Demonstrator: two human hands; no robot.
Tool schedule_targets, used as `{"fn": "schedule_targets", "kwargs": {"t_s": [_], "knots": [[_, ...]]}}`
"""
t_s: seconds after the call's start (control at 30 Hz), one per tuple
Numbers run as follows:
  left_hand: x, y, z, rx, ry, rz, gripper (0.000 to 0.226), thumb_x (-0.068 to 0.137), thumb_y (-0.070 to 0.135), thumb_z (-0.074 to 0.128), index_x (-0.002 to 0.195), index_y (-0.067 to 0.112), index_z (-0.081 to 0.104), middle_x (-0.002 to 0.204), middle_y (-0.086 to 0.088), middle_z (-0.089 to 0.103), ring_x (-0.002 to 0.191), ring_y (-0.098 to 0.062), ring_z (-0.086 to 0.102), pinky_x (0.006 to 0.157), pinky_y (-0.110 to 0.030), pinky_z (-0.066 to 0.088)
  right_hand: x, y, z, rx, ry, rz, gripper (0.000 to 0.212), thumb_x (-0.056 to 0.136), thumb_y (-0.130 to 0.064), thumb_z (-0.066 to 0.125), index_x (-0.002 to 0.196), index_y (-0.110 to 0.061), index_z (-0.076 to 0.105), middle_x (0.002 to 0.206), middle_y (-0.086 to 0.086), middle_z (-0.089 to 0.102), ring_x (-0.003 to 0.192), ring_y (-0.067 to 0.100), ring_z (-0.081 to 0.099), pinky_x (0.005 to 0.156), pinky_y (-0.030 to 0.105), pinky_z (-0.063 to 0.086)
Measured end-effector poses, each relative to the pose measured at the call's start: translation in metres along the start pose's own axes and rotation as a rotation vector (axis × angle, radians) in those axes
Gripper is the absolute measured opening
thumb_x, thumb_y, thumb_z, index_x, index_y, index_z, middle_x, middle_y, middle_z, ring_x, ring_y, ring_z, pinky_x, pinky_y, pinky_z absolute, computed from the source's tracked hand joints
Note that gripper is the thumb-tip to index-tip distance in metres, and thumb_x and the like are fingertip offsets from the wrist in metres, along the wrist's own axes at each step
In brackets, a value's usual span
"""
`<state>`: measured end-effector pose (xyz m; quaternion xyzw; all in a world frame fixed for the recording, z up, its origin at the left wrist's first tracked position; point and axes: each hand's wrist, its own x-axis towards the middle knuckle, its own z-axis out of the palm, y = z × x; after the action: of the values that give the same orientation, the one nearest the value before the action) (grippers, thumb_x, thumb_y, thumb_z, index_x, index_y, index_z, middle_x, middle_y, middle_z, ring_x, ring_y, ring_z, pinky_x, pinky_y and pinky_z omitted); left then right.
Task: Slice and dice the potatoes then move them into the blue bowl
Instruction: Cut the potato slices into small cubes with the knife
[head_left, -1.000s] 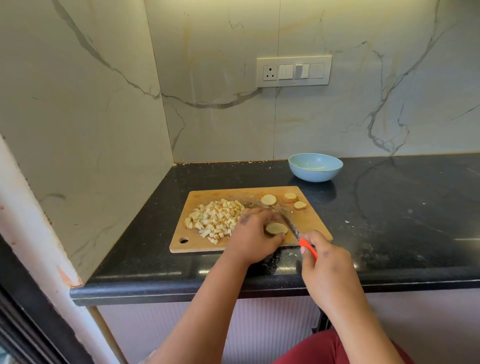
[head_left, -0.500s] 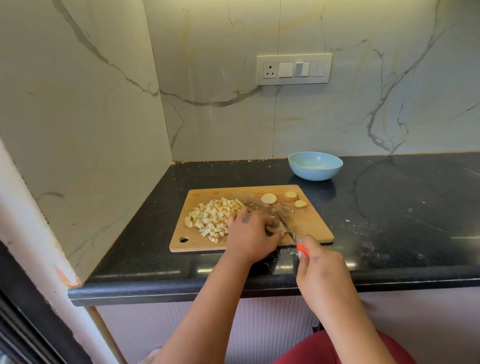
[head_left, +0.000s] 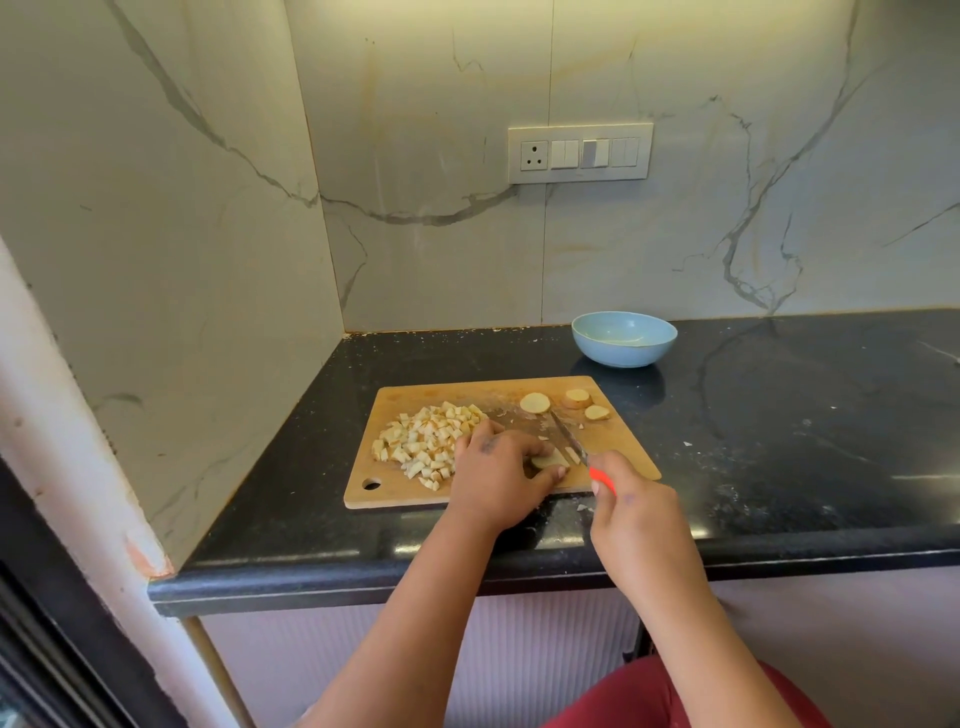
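While my right hand (head_left: 631, 512) curls round the orange knife handle (head_left: 602, 481) at the counter's (head_left: 779, 467) near edge, the blade (head_left: 566, 439) runs away and leftward over the cutting board (head_left: 623, 452). My left hand (head_left: 493, 475), palm down, pinches a potato slice (head_left: 548, 460) lying flat beside the blade. Left of it sits the pile of diced potato (head_left: 426, 439). Farther back, three round slices (head_left: 535, 402) lie near the board's far edge. Beyond, the blue bowl (head_left: 623, 345) stands upright, apparently holding nothing.

Both hands forward, left hand (head_left: 493, 475) and right hand (head_left: 636, 512) fingers curled.
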<state>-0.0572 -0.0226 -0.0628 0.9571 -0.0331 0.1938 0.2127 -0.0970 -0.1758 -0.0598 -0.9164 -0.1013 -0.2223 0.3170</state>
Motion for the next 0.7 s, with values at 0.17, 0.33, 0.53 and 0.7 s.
{"fn": "schedule_targets", "kwargs": {"t_s": [0.17, 0.33, 0.53, 0.7], "knots": [[-0.003, -0.003, 0.0, -0.006, 0.082, 0.03, 0.034, 0.089, 0.054, 0.059, 0.113, 0.032, 0.069, 0.11, 0.018, 0.067, 0.114, -0.014, 0.04, 0.101, -0.04, 0.029, -0.01, 0.007, -0.003, 0.052, -0.026, -0.022, 0.021, 0.093, -0.009, 0.057, 0.11, -0.02, 0.064, 0.071, -0.003, 0.057, 0.055, 0.009, 0.049, 0.045, 0.011, 0.028], [-0.003, -0.002, 0.001, -0.015, 0.096, 0.035, 0.027, 0.091, 0.049, 0.061, 0.108, 0.032, 0.072, 0.109, 0.019, 0.068, 0.112, -0.014, 0.04, 0.098, -0.037, 0.028, -0.011, 0.007, -0.001, 0.042, -0.019, -0.031, 0.018, 0.092, -0.008, 0.056, 0.105, -0.018, 0.063, 0.066, -0.003, 0.055, 0.051, 0.006, 0.046, 0.043, 0.014, 0.027], [-0.004, -0.002, 0.0, -0.033, 0.096, 0.042, 0.026, 0.093, 0.045, 0.057, 0.108, 0.031, 0.073, 0.109, 0.019, 0.068, 0.11, -0.014, 0.039, 0.097, -0.037, 0.028, -0.012, 0.003, -0.003, 0.04, -0.031, -0.048, 0.019, 0.092, -0.008, 0.057, 0.106, -0.02, 0.064, 0.065, -0.007, 0.052, 0.05, 0.002, 0.044, 0.042, 0.013, 0.026], [-0.005, -0.002, 0.002, 0.002, 0.108, 0.064, 0.031, 0.086, 0.054, 0.06, 0.105, 0.032, 0.072, 0.108, 0.019, 0.068, 0.11, -0.013, 0.038, 0.092, -0.036, 0.027, -0.017, -0.002, 0.002, -0.035, -0.061, -0.035, 0.018, 0.093, -0.01, 0.052, 0.106, -0.018, 0.062, 0.06, -0.004, 0.052, 0.049, 0.012, 0.047, 0.043, 0.026, 0.037]]}}
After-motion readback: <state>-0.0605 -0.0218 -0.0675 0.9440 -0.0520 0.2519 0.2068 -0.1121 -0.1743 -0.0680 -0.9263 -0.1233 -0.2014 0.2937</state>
